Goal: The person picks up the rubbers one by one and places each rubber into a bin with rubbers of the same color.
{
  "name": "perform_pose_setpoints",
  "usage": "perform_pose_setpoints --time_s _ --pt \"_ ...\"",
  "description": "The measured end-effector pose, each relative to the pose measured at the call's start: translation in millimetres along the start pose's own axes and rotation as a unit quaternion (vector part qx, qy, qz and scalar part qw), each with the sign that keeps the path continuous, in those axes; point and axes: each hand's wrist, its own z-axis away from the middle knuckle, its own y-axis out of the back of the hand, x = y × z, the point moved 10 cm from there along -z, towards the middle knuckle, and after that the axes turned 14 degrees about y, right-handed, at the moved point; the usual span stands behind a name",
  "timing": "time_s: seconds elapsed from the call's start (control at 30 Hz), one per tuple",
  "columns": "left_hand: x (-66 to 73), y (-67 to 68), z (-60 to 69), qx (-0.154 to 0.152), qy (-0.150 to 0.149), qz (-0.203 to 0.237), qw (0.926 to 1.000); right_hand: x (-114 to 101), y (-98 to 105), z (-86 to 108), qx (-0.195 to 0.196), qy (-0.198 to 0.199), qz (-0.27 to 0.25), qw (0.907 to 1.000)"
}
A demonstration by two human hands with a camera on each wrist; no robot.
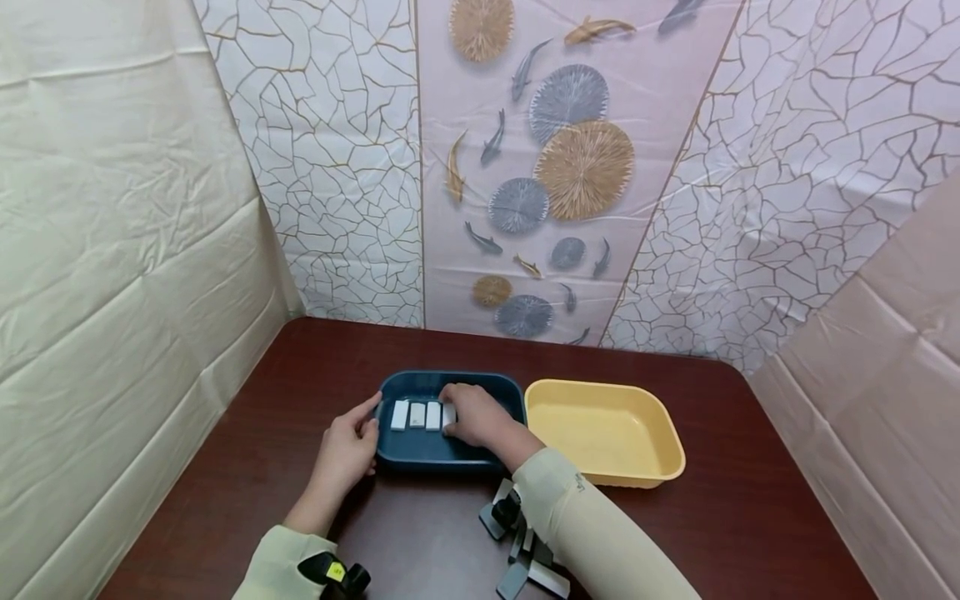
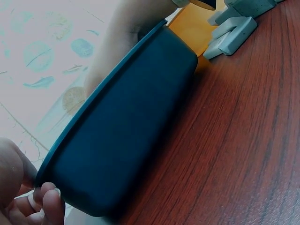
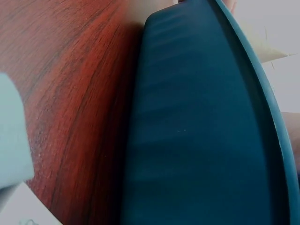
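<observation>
My left hand (image 1: pixel 341 450) grips the left end of a dark blue tray (image 1: pixel 442 461), its fingers (image 2: pixel 50 204) at the rim in the left wrist view. Inside that tray, white mahjong tiles (image 1: pixel 417 415) stand in a short row. At the row's right end, my right hand (image 1: pixel 474 414) pinches a white tile (image 1: pixel 448 414) between thumb and fingers. The tray's side wall (image 3: pixel 197 122) fills much of the right wrist view, where the right fingers are hidden.
A yellow tray (image 1: pixel 604 479) stands against the blue tray's right side. Several loose grey-and-white tiles (image 1: pixel 513 581) lie in front of the trays, partly under the right forearm. A patterned cloth (image 1: pixel 525 250) hangs behind the dark brown table (image 1: pixel 750 500).
</observation>
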Motion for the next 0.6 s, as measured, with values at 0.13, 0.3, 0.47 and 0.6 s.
perform_pose_setpoints --time_s 0.13,0.3,0.47,0.6 --pt "-0.5 0.1 0.2 0.000 0.000 0.002 1.0000 3 8 3.6 0.003 0.002 -0.015 0.9999" --pt "-1.3 -0.8 1.0 -0.001 -0.002 0.006 1.0000 10 39 26.3 0.043 0.010 -0.060 0.9972" --pt "-1.1 -1.6 2.2 -0.006 -0.003 0.004 1.0000 16 77 68.7 0.098 0.002 -0.078 0.9922" --pt "-0.5 -1.0 1.5 -0.006 -0.007 0.004 0.9999 16 94 102.9 0.111 -0.009 -0.060 0.9920"
